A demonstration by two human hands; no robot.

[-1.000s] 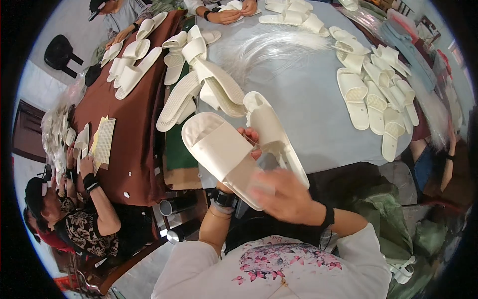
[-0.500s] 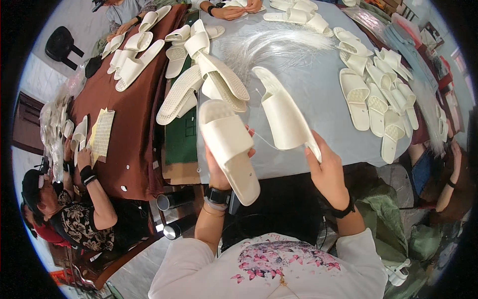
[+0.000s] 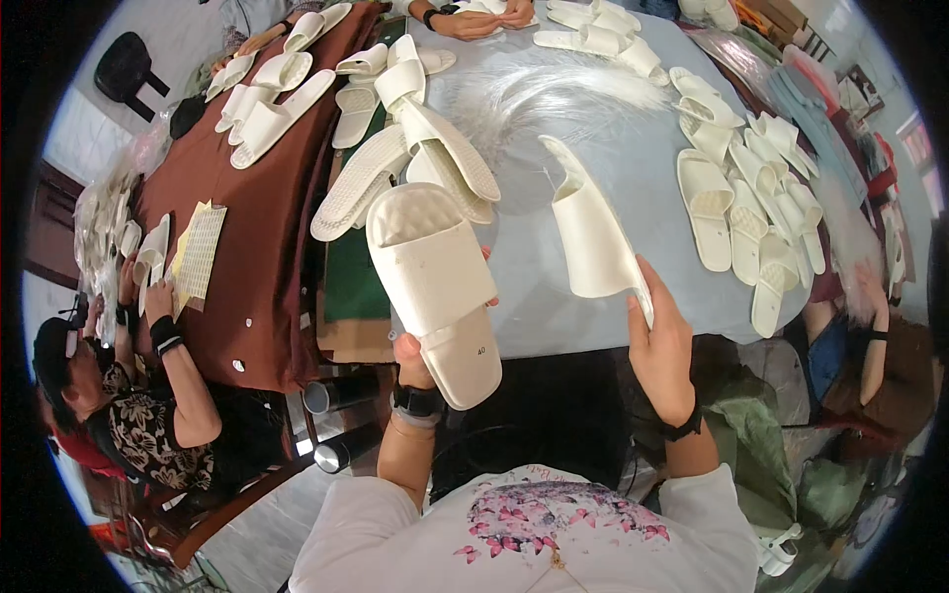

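A cream slide slipper (image 3: 432,277) is gripped in my left hand (image 3: 413,366), its heel toward me and its strap facing up. My thumb shows at its left edge and fingertips at its right edge; the rest of the hand is behind it. My right hand (image 3: 660,356) pinches the heel of a second cream slipper (image 3: 595,235), which is turned on its side above the table, toe pointing away. The two slippers are apart. Beyond my left hand, several cream slippers (image 3: 403,84) lie in a heap.
A bundle of clear thin strands (image 3: 534,94) lies on the grey-covered table (image 3: 554,331). More slippers (image 3: 751,198) are piled at the right. Left is a brown-covered table (image 3: 262,247) with slippers and a sticker sheet (image 3: 200,257). Co-workers sit around both tables.
The left slipper has moved left and turned its upper face more squarely up. The right slipper has shifted slightly right, so the gap between them is wider.
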